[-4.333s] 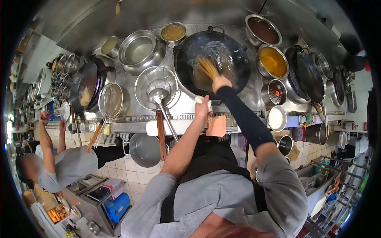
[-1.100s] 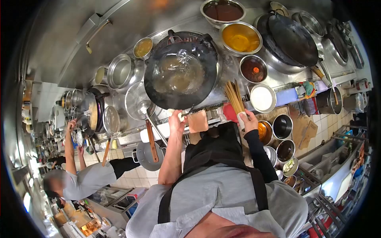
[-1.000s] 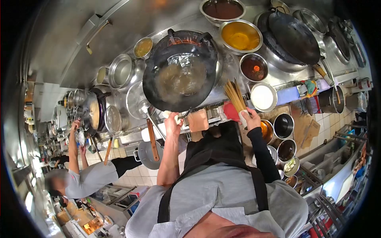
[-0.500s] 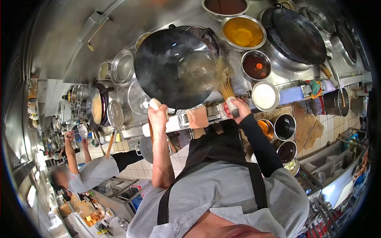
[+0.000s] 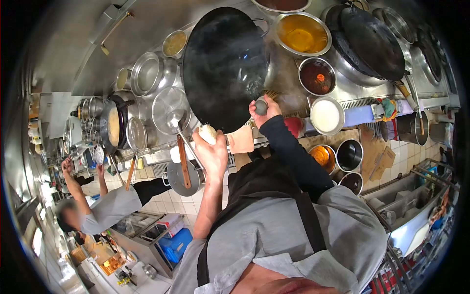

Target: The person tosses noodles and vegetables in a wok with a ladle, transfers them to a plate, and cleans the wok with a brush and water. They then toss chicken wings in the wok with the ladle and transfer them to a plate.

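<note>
A big black wok (image 5: 223,68) is raised and tilted over the stove, its dark inside showing a wet shine and some steam. My left hand (image 5: 213,154) is closed round the near edge of the wok, with a folded white cloth (image 5: 207,134) in the grip. At the wok's lower right rim my right hand (image 5: 266,110) holds a bamboo wok brush by its rounded grey end (image 5: 261,106). The brush's bristles (image 5: 272,93) show beside the rim, partly hidden by my fingers. A folded tan cloth (image 5: 241,139) hangs at the stove's front edge between my hands.
Bowls of amber liquid (image 5: 303,35), dark red liquid (image 5: 317,77) and white contents (image 5: 327,116) stand right of the wok. A wire strainer (image 5: 164,105) and a ladle (image 5: 178,120) lie left of it. Another wok (image 5: 369,44) sits far right. A co-worker (image 5: 110,210) stands at left.
The wok has come off its burner and tilted more steeply. My right hand has moved left with the brush to the wok's rim. My left hand has shifted slightly right.
</note>
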Motion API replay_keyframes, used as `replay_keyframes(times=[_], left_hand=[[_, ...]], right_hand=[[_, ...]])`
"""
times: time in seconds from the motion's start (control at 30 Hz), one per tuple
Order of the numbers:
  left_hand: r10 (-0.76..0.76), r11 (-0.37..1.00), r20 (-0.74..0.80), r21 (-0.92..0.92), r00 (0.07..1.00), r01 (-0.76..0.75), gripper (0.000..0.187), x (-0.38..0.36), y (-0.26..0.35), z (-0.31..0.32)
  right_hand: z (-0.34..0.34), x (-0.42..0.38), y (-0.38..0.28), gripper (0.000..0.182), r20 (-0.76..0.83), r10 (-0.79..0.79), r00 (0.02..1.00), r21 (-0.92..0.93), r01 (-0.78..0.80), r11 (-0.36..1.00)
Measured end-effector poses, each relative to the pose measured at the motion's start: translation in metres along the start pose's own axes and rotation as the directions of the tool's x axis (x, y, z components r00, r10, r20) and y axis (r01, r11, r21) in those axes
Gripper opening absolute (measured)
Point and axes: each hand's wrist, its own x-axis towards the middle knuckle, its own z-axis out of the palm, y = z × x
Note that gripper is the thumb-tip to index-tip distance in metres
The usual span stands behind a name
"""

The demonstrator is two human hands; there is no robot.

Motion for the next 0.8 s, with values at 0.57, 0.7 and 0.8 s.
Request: replay_keyframes(times=[0.57, 0.7, 0.8], left_hand=[[-0.462, 0.494, 0.5, -0.542, 0.733, 0.68, 0.009, 0.086, -0.189, 0.046], [-0.498, 0.388, 0.527, -0.575, 0.689, 0.72, 0.016, 0.079, -0.172, 0.097], [-0.51, 0.32, 0.559, -0.582, 0.654, 0.747, 0.028, 0.081, -0.179, 0.135]], right_hand=[[-0.128, -0.041, -0.109, 0.085, 0.382, -0.415, 0.825, -0.616, -0.107, -0.78], [-0.128, -0.043, -0.092, 0.075, 0.396, -0.448, 0.802, -0.436, -0.265, -0.86], [-0.116, -0.049, -0.059, 0.053, 0.555, -0.226, 0.8, -0.406, 0.024, -0.914]])
